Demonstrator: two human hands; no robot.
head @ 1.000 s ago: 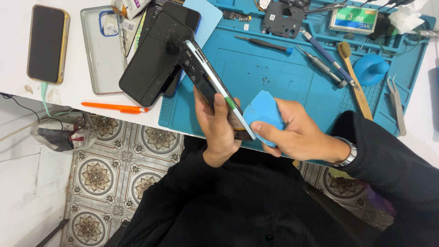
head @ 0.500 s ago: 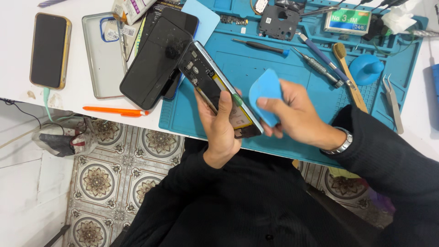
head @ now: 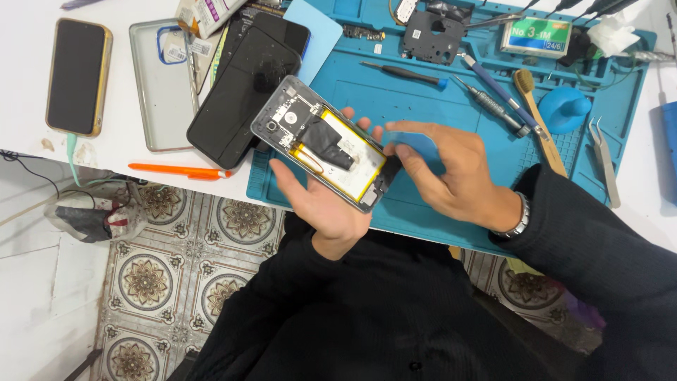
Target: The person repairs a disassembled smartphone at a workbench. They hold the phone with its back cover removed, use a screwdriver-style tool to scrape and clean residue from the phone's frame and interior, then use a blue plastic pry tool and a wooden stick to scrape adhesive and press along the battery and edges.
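Phone (head: pixel 321 149), back off and battery bared, lies mid-frame in the cupped left hand (head: pixel 321 201) over the desk (head: pixel 141 159) edge, right hand (head: pixel 451 176) pinching a blue pick (head: pixel 416 144) beside it; a slip could gouge the battery.

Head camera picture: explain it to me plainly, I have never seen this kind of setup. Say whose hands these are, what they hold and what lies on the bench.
The camera sits on the person's head and looks down, so both hands are the wearer's own. The left hand holds an opened phone, back cover off, with its battery and black tape showing. The right hand, with a bracelet at the wrist, presses a thin blue pick against the phone's edge. Below them lies a blue work mat on a white table. On the mat lie screwdrivers, a brush and tweezers. To the left lie another phone, a clear case, a black panel and an orange pen.
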